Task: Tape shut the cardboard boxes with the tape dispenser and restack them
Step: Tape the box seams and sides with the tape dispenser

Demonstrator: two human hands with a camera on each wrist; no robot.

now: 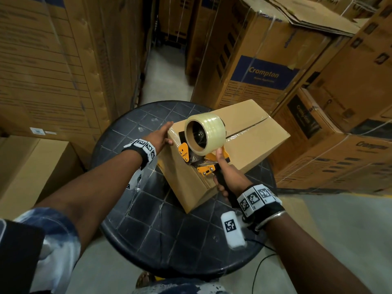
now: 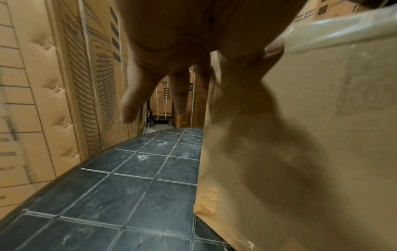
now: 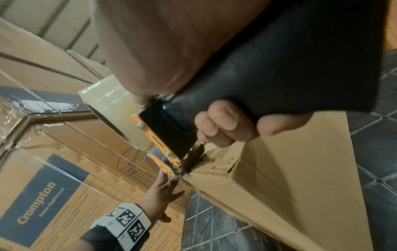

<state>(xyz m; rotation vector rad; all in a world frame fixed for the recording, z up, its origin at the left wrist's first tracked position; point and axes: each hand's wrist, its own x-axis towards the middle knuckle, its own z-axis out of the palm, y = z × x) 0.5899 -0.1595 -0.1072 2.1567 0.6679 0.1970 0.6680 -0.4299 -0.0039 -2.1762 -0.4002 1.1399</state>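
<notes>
A plain cardboard box stands tilted on a round dark tiled table. Its top seam carries clear tape near me and gapes further back. My right hand grips the black handle of an orange tape dispenser with a clear tape roll, thumb up against the roll. The dispenser's blade end presses on the box's near top edge. My left hand lies with straight fingers against the box's left upper corner, thumb on the taped edge.
Tall printed cartons wall the left side and the right, with a narrow floor aisle between them. A plain box sits low on the left. A white tagged device with a cable hangs by my right wrist.
</notes>
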